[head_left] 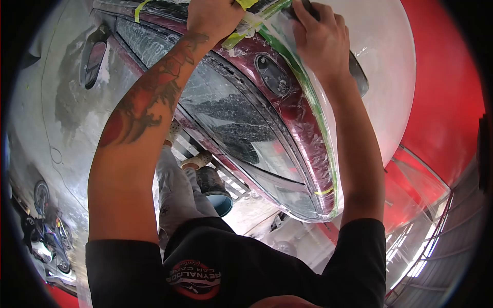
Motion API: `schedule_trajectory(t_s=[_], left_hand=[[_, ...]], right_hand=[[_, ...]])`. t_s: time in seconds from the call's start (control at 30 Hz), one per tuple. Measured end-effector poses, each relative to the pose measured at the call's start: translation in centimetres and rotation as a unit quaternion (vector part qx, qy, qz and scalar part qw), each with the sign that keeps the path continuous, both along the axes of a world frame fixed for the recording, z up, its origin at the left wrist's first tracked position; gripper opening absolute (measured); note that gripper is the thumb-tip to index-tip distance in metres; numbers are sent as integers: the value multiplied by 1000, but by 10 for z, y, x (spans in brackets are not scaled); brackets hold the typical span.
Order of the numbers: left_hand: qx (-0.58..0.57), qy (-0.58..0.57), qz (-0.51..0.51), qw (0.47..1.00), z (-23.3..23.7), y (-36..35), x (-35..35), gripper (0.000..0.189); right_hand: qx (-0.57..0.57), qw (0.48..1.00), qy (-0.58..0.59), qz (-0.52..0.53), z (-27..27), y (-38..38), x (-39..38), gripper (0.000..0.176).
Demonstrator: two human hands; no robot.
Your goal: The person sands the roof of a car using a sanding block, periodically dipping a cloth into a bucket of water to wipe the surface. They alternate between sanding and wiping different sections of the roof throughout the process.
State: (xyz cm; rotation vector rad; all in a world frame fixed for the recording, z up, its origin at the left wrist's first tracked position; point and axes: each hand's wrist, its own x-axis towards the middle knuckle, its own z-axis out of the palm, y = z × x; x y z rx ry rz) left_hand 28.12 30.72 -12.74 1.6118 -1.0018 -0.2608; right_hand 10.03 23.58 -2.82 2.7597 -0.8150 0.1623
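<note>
My left hand, cut off by the top edge, is at the upper side of a maroon car. Beside its fingers is a bright yellow piece, with crumpled masking tape just below. My right hand grips a long dark block on the whitish roof. The block shows past my fingers and again beyond my wrist. Green masking tape and clear plastic film run along the roof edge. Below them are an oval fitting and dusty side windows.
A side mirror juts out at the left. By my feet is a dark bucket with a blue inside, near slatted metalwork. Motorcycles stand at lower left. A thin cord crosses the floor; a red surface is at right.
</note>
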Motion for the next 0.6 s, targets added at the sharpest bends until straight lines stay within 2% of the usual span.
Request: schedule_trajectory(t_s=[0.1,0.23,0.37,0.5,0.6], left_hand=[[13,16,-17,1000,6,2,-1,44],[-24,-16,5,1000,-5,-1,0,46],[-31,-13,16,999,-5,-2,1,47],[-13,-3,-2,1000,-5,-1,3,47],[-6,-9,1,1000,-4,1,-2,48]], right_hand=[[10,1000,-14,-18,-2,18,-2,42],[-12,998,-9,57,3,18,-5,42],[-42,998,11,-49,-2,14,4,43],[-6,1000,4,-8,-2,28,-4,44],[-26,998,24,-51,-3,20,7,44]])
